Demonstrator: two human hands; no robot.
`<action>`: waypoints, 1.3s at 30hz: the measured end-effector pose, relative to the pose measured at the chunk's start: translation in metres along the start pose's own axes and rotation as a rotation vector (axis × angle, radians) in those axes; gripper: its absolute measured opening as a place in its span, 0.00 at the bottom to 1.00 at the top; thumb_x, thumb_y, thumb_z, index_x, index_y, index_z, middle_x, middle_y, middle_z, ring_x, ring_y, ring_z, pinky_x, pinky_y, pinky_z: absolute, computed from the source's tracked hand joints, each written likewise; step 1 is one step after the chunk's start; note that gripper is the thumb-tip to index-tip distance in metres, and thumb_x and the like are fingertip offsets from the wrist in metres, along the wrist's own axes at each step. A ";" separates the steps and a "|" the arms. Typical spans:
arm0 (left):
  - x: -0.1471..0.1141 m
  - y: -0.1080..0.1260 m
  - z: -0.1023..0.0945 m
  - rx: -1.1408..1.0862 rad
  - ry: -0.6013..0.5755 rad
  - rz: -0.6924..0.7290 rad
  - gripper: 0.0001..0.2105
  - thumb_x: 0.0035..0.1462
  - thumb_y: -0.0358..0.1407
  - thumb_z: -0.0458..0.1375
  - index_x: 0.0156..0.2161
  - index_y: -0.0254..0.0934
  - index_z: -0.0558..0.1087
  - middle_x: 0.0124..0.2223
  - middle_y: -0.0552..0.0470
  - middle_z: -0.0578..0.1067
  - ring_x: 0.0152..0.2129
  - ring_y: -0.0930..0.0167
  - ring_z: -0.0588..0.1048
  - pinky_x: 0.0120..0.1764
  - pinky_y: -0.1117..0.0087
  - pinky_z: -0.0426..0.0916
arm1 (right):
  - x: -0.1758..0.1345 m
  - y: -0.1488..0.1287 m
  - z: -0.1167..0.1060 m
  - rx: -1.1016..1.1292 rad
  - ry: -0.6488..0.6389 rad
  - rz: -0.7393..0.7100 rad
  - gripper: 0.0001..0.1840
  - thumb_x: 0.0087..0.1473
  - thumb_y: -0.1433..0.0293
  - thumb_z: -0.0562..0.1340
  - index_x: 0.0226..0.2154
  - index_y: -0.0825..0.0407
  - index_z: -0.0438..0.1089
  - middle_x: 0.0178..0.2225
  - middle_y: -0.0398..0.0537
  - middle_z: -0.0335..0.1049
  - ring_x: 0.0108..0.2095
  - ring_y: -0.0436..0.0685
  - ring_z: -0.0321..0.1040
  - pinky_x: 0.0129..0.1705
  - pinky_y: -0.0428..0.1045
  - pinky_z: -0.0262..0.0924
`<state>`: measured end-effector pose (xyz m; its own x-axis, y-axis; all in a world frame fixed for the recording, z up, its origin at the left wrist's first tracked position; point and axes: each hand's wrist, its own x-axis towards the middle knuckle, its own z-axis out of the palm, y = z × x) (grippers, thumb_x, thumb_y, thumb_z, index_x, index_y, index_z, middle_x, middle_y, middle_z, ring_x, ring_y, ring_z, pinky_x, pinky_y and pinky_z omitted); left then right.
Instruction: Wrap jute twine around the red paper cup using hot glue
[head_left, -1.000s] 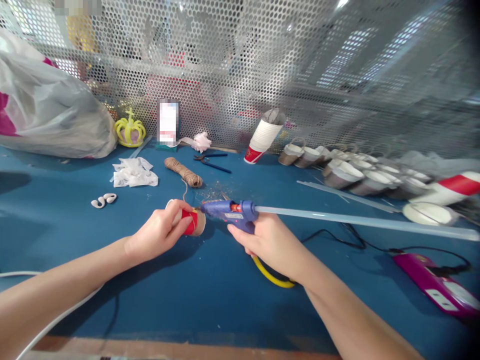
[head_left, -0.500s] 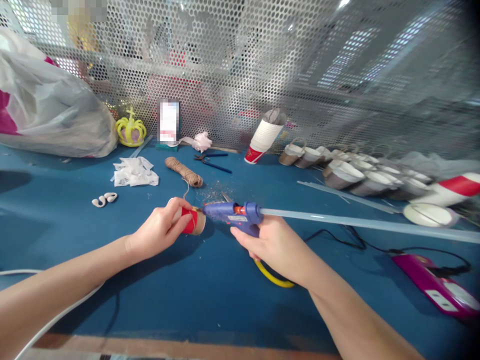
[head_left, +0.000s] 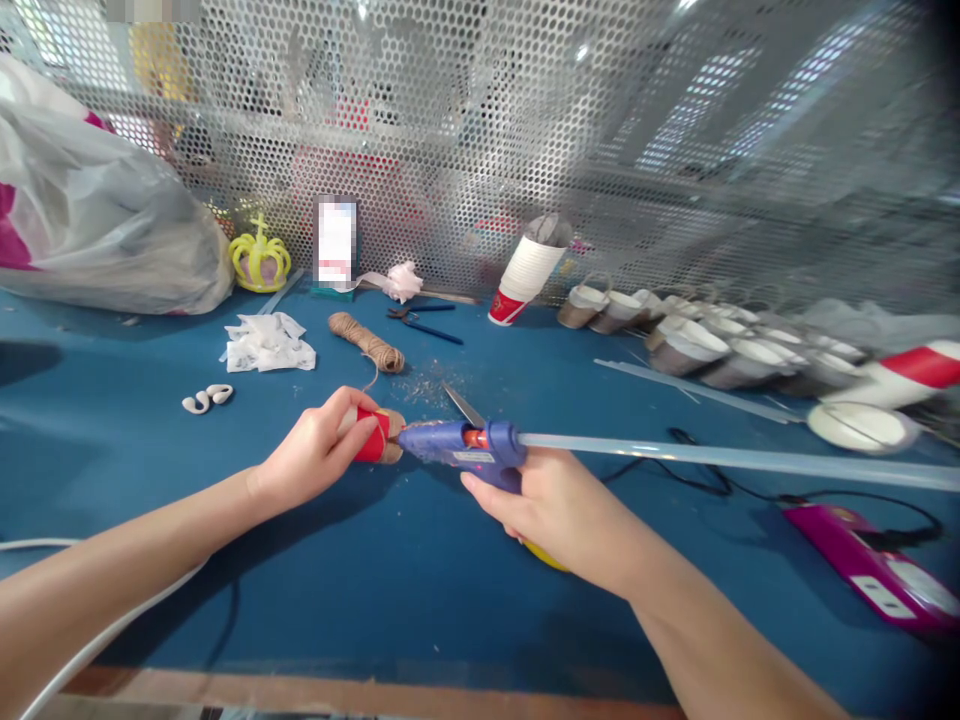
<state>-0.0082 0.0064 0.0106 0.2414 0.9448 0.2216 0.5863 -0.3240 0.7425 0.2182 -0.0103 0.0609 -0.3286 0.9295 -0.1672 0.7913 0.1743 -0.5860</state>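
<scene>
My left hand (head_left: 311,450) is closed around a red-and-white paper cup (head_left: 368,438), tipped on its side. Brown twine covers the cup's right-hand end, and a strand runs back to a twine bundle (head_left: 366,342) behind it. Gripped in my right hand (head_left: 562,510) is a blue hot glue gun (head_left: 442,443), its nozzle at the twine-covered end of the cup; whether it touches, I cannot tell. A long clear glue stick (head_left: 675,453) sticks out of the gun's back. Scissors (head_left: 463,405) lie under the gun, their yellow handle mostly hidden by my right hand.
Pliers (head_left: 424,322), white packets (head_left: 270,342) and a yellow crown (head_left: 259,258) lie farther back. Stacked paper cups (head_left: 529,270) lean near the perforated metal screen (head_left: 442,120). Several wrapped cups (head_left: 686,348) fill the right, behind a purple power strip (head_left: 862,565) with black cord.
The glue gun's tip has moved slightly left and down, to the cup's end. The cup has turned a little in my left hand. More of the scissors' blade shows.
</scene>
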 end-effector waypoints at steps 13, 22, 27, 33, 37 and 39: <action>0.000 -0.002 0.001 -0.013 -0.005 0.009 0.11 0.58 0.40 0.45 0.41 0.36 0.62 0.33 0.51 0.75 0.26 0.72 0.73 0.30 0.73 0.66 | 0.002 -0.002 -0.002 0.019 0.018 0.039 0.09 0.50 0.64 0.55 0.25 0.51 0.63 0.15 0.40 0.62 0.16 0.50 0.61 0.17 0.44 0.55; -0.005 -0.004 0.002 0.057 -0.034 0.092 0.10 0.58 0.36 0.45 0.44 0.36 0.61 0.33 0.51 0.74 0.26 0.73 0.73 0.30 0.73 0.65 | 0.008 -0.011 -0.006 0.099 0.041 -0.027 0.13 0.49 0.67 0.55 0.17 0.50 0.58 0.10 0.38 0.59 0.13 0.48 0.58 0.18 0.44 0.56; -0.005 -0.002 0.002 0.115 -0.030 0.135 0.10 0.58 0.36 0.44 0.43 0.36 0.61 0.32 0.49 0.74 0.24 0.72 0.72 0.28 0.71 0.66 | 0.013 -0.010 -0.005 0.089 0.061 -0.038 0.13 0.48 0.67 0.55 0.16 0.50 0.57 0.09 0.38 0.58 0.12 0.48 0.58 0.18 0.44 0.56; -0.004 -0.001 0.003 0.125 -0.022 0.175 0.10 0.58 0.36 0.44 0.43 0.35 0.61 0.31 0.50 0.72 0.21 0.73 0.71 0.27 0.72 0.65 | 0.018 -0.014 -0.004 0.111 0.068 -0.031 0.12 0.47 0.69 0.55 0.16 0.51 0.57 0.09 0.38 0.58 0.11 0.47 0.56 0.17 0.43 0.57; -0.005 -0.001 0.002 0.113 -0.032 0.181 0.09 0.58 0.36 0.44 0.42 0.35 0.61 0.34 0.48 0.73 0.23 0.72 0.73 0.29 0.71 0.66 | 0.019 -0.013 -0.004 0.162 0.046 0.003 0.10 0.47 0.68 0.56 0.17 0.52 0.60 0.09 0.38 0.59 0.11 0.47 0.57 0.17 0.43 0.57; -0.006 -0.002 0.002 0.118 -0.025 0.177 0.09 0.58 0.36 0.44 0.42 0.36 0.61 0.34 0.49 0.72 0.23 0.72 0.73 0.29 0.72 0.66 | 0.019 -0.011 -0.005 0.216 0.030 0.010 0.09 0.47 0.67 0.57 0.20 0.53 0.62 0.10 0.38 0.59 0.12 0.47 0.57 0.17 0.43 0.58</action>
<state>-0.0088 0.0017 0.0064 0.3665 0.8716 0.3254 0.6190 -0.4896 0.6142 0.2064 0.0071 0.0682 -0.3033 0.9408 -0.1516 0.6646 0.0949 -0.7412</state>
